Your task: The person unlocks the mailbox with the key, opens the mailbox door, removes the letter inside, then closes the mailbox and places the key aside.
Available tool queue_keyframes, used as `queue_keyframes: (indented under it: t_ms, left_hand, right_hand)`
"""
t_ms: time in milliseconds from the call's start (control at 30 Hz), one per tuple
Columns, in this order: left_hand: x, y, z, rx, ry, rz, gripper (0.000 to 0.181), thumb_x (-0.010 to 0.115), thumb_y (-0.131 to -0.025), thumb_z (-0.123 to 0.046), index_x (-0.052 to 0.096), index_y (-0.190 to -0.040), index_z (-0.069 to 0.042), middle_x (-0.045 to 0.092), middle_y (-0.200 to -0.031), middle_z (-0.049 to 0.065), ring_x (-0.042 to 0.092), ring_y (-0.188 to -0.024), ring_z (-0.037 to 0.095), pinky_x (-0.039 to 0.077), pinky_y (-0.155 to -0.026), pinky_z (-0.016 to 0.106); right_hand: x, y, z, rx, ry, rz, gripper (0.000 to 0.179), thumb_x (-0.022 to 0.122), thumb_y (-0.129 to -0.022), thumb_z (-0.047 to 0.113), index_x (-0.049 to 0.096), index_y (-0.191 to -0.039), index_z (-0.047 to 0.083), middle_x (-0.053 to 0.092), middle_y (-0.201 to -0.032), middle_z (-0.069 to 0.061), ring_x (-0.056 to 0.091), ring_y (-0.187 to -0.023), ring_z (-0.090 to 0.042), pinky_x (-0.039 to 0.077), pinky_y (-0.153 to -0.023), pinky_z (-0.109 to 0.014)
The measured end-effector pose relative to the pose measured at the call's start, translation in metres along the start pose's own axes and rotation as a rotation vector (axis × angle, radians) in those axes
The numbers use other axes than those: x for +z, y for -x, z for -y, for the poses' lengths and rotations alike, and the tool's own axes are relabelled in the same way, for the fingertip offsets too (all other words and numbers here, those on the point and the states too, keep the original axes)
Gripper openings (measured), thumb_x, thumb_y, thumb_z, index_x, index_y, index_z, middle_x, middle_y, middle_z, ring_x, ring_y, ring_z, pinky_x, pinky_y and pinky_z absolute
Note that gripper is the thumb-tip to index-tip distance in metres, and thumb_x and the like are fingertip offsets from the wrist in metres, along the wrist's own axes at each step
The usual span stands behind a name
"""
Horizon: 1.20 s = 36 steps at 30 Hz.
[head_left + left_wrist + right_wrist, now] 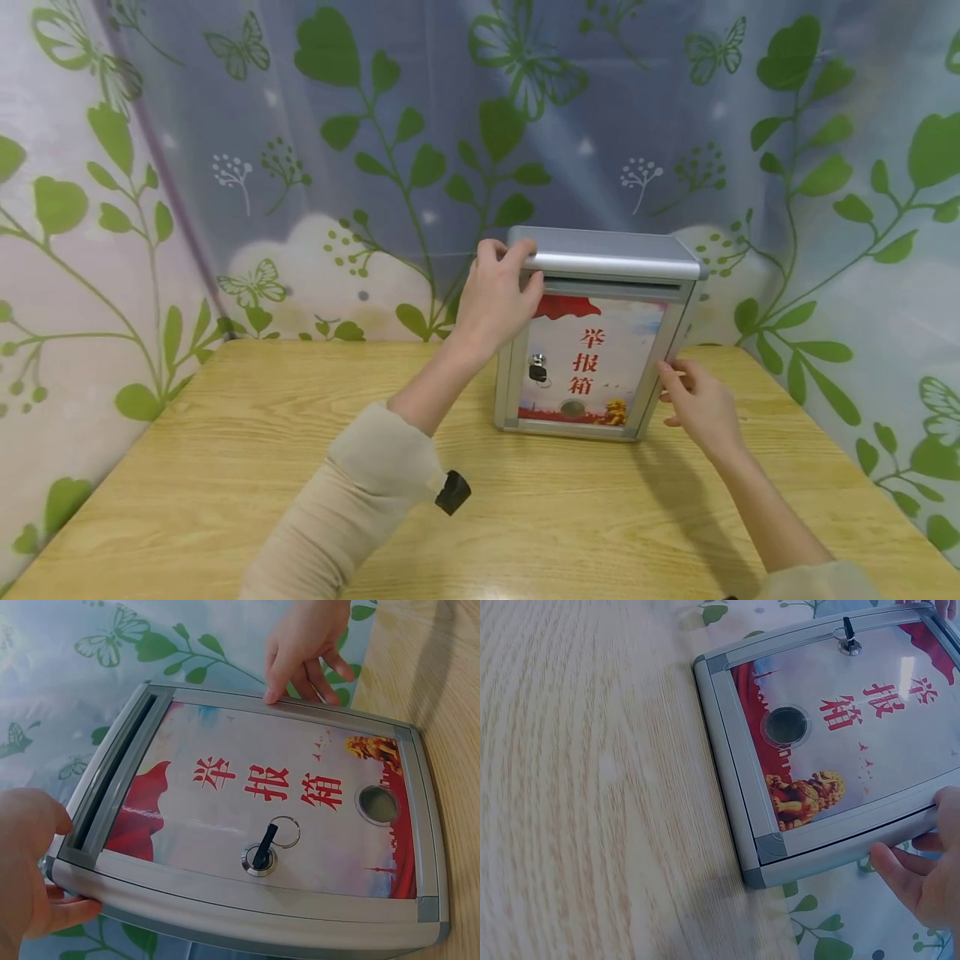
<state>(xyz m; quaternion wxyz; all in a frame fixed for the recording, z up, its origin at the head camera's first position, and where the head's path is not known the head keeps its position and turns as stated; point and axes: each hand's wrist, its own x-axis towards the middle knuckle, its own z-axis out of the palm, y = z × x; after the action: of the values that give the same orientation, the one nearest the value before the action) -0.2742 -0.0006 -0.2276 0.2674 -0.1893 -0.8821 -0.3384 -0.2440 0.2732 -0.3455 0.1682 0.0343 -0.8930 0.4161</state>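
"What have I got between my hands?"

"One box (615, 350), standing on the tabletop (300, 433). It runs down and to the right from your left grip (491, 300) and lies just left of your right grip (701, 404)."

"And the two grips?"

"Your left one pinches the upper corner of the box, thumb at the front by the slot's end. Your right one is loosely spread, its thumb touching the front edge and its fingers along the side."

"Count what is on the front."

"One slot (112, 772), starting right beside your left grip. Below that grip you have one lock (259, 871), with one black key (264, 846) in it and one thin ring (299, 832) on the key. Three red characters (586, 362) run down the panel between your grips. One round window (377, 805) and one printed golden lion (373, 750) sit lower, left of and below your right grip."

"Anything around, or in the way?"

"One leaf-and-butterfly curtain (360, 125) hangs close behind the box, beyond both grips. The key sticks out from the front. Your left grip hides the upper corner from the head view. One black piece (453, 492) sits at your left sleeve (330, 508), below that grip."
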Motion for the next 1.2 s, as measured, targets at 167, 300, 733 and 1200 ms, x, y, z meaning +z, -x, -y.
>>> queue_keyframes:
  t_ms: [167, 300, 733, 1200]
  left_hand:
    - [-0.004, 0.001, 0.003, -0.006, 0.012, -0.004, 0.032, 0.056, -0.092, -0.021, 0.055, -0.123, -0.015, 0.041, -0.118, 0.015, 0.048, -0.098, 0.028, 0.045, -0.073, 0.037]
    - [-0.006, 0.003, 0.005, -0.019, 0.021, -0.003, 0.032, 0.056, -0.092, -0.022, 0.055, -0.123, -0.015, 0.041, -0.117, 0.015, 0.047, -0.097, 0.028, 0.045, -0.072, 0.037]
    - [-0.015, 0.007, 0.007, -0.047, 0.025, -0.004, 0.032, 0.055, -0.092, -0.023, 0.055, -0.124, -0.015, 0.04, -0.118, 0.014, 0.046, -0.098, 0.027, 0.044, -0.074, 0.037]
    - [-0.022, 0.013, 0.013, -0.039, 0.023, -0.031, 0.032, 0.056, -0.092, -0.021, 0.054, -0.123, -0.013, 0.04, -0.118, 0.017, 0.046, -0.098, 0.03, 0.044, -0.078, 0.039]
  right_hand:
    - [0.003, 0.0, 0.003, -0.003, -0.011, 0.012, 0.064, 0.039, -0.096, 0.049, 0.046, -0.129, -0.006, 0.057, -0.11, -0.033, 0.061, -0.092, -0.042, 0.052, -0.053, -0.027]
    - [0.006, -0.001, 0.004, -0.006, -0.015, 0.015, 0.064, 0.04, -0.095, 0.049, 0.046, -0.128, -0.006, 0.057, -0.109, -0.033, 0.061, -0.092, -0.042, 0.052, -0.053, -0.027]
    - [0.013, 0.0, 0.011, 0.011, -0.024, 0.044, 0.067, 0.039, -0.095, 0.051, 0.044, -0.131, -0.005, 0.056, -0.111, -0.032, 0.059, -0.095, -0.042, 0.052, -0.054, -0.028]
    - [0.02, -0.001, 0.015, -0.009, -0.049, 0.053, 0.064, 0.041, -0.094, 0.051, 0.047, -0.128, -0.003, 0.059, -0.109, -0.03, 0.06, -0.094, -0.041, 0.052, -0.053, -0.029]
